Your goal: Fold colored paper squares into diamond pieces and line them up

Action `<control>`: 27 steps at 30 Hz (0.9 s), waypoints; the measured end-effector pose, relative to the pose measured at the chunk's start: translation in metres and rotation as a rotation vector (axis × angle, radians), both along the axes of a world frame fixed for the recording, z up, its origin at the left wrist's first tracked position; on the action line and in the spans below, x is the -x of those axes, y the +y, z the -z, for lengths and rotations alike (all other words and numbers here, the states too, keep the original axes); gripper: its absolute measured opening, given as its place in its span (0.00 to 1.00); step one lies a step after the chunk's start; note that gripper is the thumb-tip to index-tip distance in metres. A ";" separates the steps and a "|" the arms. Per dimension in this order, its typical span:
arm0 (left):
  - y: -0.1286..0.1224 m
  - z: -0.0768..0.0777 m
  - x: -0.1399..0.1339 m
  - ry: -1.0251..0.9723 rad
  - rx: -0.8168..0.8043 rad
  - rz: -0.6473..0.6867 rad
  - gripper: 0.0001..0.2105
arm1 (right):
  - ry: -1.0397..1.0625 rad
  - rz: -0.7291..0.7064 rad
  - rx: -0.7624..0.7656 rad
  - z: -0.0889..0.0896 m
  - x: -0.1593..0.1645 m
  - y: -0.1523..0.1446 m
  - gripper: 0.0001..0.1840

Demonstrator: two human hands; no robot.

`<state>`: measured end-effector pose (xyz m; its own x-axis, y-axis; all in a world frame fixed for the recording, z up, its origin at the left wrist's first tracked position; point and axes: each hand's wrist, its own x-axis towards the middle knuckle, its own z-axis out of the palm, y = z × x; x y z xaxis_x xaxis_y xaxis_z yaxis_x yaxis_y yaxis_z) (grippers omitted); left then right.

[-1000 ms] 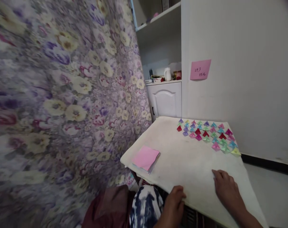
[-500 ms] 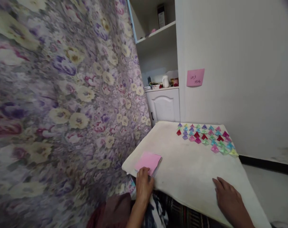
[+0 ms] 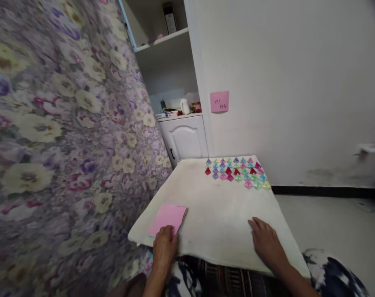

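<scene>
A stack of square pink paper (image 3: 168,218) lies at the near left of the cream-covered table (image 3: 206,214). Over its near edge curl the fingers of my left hand (image 3: 165,245), closed on the paper; their undersides are hidden. My right hand (image 3: 267,241) rests palm down at the near right of the tabletop, fingers extended, holding nothing. Beyond both hands, small folded paper pieces (image 3: 237,171) in red, pink, purple, green, blue and yellow stand in rows along the far right edge.
A floral curtain (image 3: 82,144) hangs along the left. Behind the table is a white cabinet (image 3: 187,136), with a white jug (image 3: 185,106) and small items on its ledge. A pink note (image 3: 219,102) is stuck to the wall. A patterned cloth (image 3: 224,276) shows below the table's near edge.
The view has turned right, so the table, curtain and cabinet appear farther left, and more floor shows at right. Both hands keep nearly the same places on the table.
</scene>
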<state>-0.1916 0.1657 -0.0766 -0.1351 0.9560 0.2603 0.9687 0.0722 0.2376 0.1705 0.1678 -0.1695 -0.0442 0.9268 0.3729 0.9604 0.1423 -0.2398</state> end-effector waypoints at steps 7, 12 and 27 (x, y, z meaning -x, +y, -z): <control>-0.003 0.003 -0.001 0.022 0.007 -0.014 0.11 | 0.022 0.008 -0.006 0.005 -0.002 -0.002 0.21; -0.006 0.006 -0.002 0.017 -0.009 -0.026 0.10 | 0.010 0.005 0.000 0.007 -0.002 -0.004 0.21; -0.006 0.010 0.007 -0.087 -0.023 -0.018 0.08 | 0.040 -0.005 0.012 0.005 -0.002 -0.006 0.21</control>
